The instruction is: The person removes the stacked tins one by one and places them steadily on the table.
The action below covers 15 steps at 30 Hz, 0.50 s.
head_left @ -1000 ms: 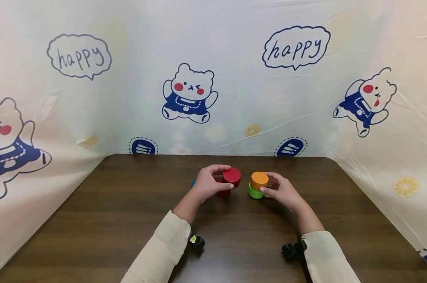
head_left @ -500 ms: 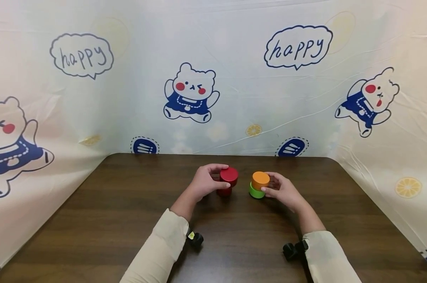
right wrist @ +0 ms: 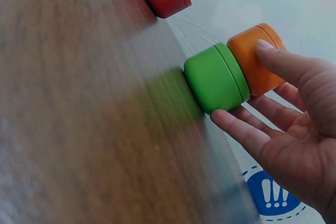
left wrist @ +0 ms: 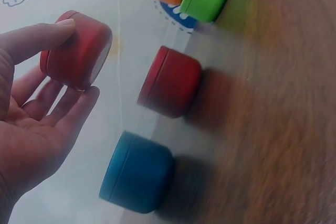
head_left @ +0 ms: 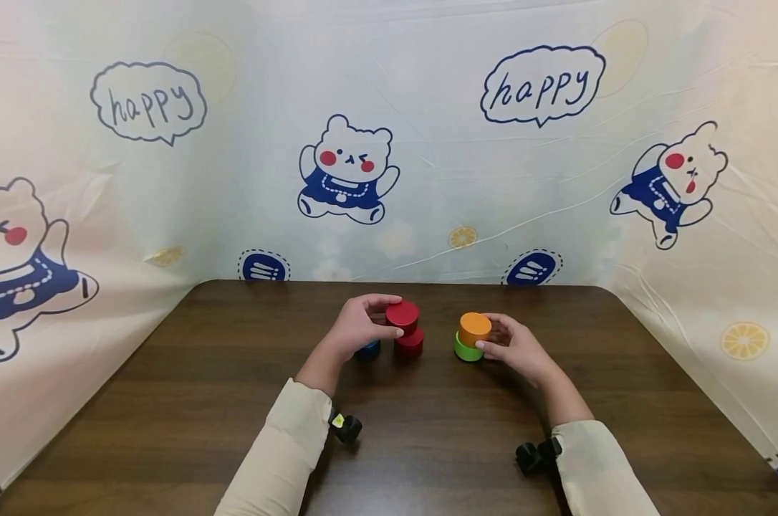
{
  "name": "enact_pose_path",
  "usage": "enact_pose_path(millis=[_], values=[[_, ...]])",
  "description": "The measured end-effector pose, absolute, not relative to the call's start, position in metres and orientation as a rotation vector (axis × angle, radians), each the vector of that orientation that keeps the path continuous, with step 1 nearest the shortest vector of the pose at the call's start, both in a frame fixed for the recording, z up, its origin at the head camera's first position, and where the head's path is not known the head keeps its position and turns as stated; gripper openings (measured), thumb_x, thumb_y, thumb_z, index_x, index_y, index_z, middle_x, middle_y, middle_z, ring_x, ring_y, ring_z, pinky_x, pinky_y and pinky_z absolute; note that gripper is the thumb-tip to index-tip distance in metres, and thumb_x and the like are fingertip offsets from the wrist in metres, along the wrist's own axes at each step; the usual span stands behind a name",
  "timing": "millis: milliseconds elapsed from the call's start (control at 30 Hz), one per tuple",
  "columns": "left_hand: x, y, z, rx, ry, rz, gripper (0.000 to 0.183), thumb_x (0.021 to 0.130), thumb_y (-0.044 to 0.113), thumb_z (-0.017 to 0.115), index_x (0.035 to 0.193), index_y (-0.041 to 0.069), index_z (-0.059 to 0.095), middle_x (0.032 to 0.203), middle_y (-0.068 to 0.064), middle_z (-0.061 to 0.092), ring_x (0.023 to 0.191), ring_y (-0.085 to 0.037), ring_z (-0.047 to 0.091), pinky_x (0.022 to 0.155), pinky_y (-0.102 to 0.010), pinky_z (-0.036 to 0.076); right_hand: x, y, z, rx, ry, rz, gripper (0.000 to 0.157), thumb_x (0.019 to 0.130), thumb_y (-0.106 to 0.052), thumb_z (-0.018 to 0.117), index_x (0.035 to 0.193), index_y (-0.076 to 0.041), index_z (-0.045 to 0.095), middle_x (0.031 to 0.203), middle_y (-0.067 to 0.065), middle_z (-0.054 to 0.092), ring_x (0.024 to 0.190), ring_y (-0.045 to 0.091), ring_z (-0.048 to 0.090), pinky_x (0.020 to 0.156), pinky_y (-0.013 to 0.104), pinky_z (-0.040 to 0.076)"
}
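My left hand [head_left: 352,326] pinches a small round red canister [left wrist: 79,51] between thumb and fingers, holding it up off the table. A second red canister [left wrist: 172,82] stands on the table just below it. Beside that, a blue canister [left wrist: 139,172] stands partly hidden behind the left hand in the head view. To the right, an orange canister [head_left: 475,329] sits on top of a green canister [right wrist: 216,78]. My right hand [head_left: 518,351] grips the orange one with thumb and fingers, while one fingertip touches the green one's side low down.
All this takes place toward the back of a dark brown wooden table [head_left: 415,444]. Behind it hangs a pale cloth [head_left: 428,179] printed with bears. Black wrist cameras [head_left: 347,428] are strapped at both cuffs.
My left hand has moved to the left with the red canister, from the front of the standing red one toward the blue one. The right hand stays on the orange canister.
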<state>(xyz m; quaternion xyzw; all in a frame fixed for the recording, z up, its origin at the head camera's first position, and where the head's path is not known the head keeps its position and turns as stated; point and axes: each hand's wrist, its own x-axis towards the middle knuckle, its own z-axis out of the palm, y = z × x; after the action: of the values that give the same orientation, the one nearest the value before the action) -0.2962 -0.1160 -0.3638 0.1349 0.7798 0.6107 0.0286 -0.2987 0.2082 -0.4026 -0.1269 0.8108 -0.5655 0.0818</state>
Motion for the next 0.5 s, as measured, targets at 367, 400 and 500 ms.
enact_pose_path(millis=[367,400,500], values=[[-0.297,-0.133,-0.362,0.405,2.397,1.846,0.057,0.077,0.002,0.081,0.129,0.012,0.062,0.128,-0.010,0.060,0.116,-0.031,0.057,0.088,-0.040,0.054,-0.296,0.207,-0.400,-0.364,2.435,-1.675,0.063,0.090,-0.018,0.071,0.144,-0.007,0.040,0.137,0.019,0.050,0.120,0.035,0.052,0.089,0.038,0.054],[-0.297,-0.134,-0.363,0.402,2.398,1.842,0.057,0.076,0.001,0.081,0.130,0.011,0.062,0.128,-0.010,0.060,0.116,-0.031,0.057,0.088,-0.040,0.054,-0.297,0.207,-0.401,-0.365,2.439,-1.673,0.063,0.090,-0.018,0.072,0.144,-0.007,0.040,0.137,0.019,0.050,0.120,0.035,0.052,0.089,0.038,0.054],[-0.299,-0.138,-0.363,0.391,2.396,1.832,0.057,0.076,0.001,0.080,0.129,0.012,0.062,0.128,-0.010,0.060,0.116,-0.030,0.057,0.088,-0.040,0.054,-0.298,0.207,-0.402,-0.367,2.443,-1.672,0.063,0.090,-0.018,0.072,0.143,-0.007,0.041,0.136,0.019,0.050,0.120,0.035,0.053,0.088,0.038,0.054]])
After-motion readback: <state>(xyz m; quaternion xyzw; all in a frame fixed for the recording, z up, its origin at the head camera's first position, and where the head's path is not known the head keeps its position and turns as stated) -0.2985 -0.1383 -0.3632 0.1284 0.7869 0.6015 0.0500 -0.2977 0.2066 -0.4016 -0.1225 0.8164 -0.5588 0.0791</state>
